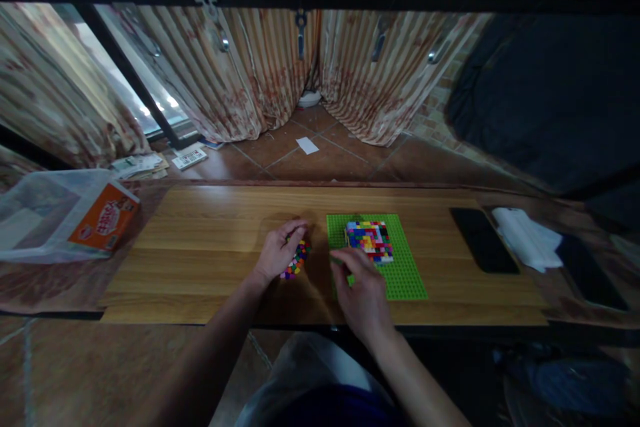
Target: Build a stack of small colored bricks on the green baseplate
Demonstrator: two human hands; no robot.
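Observation:
Small loose coloured bricks [301, 257] lie in a pile on the wooden table. My left hand [277, 252] rests at the pile's left and far side, thumb and fingers drawn together at its upper edge; whatever may be between the fingertips cannot be made out. A green studded baseplate [403, 280] lies to the right, bearing a low rectangular block of many-coloured bricks [373, 240]. Over the baseplate's near left part is my right hand [363, 287], fingers curled and thumb close to the index finger. Anything in that pinch is too small to tell. The hand hides the block's near left corner.
On the wooden table [200, 233], a black phone-like slab [484, 240] lies at the right. Beyond it are a white packet [525, 237] and another dark slab [593, 272]. A clear plastic bin [45, 213] with an orange label stands at the left.

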